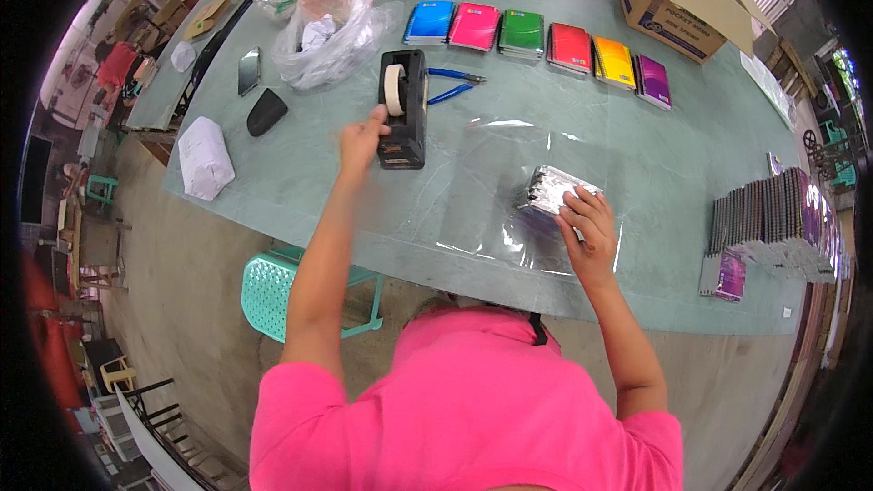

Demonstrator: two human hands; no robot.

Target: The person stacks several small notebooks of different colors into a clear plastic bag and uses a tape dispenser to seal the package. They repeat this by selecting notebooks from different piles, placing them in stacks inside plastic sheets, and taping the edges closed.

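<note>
At the black tape dispenser [403,150] is my left hand [361,138], its fingers closed against the near-left side. A roll of pale tape [393,91] sits in the dispenser. My right hand [589,232] grips a small stack of spiral notebooks [551,187] standing on edge, its shiny top catching the light. Under the stack, a clear plastic sheet [477,218] lies flat on the green-grey table [318,186]. Blue-handled pliers [452,88] rest just right of the dispenser. My right palm and fingers hide part of the stack.
Small notebooks in several colours [521,34] line the far side. Tall stacks of purple spiral notebooks [773,218] stand at right, below an open cardboard box [677,5]. Leftward lie a plastic bag [329,36], a phone [248,71], a black pouch [266,113] and a white bundle [205,159]. A green stool [269,295] stands nearby.
</note>
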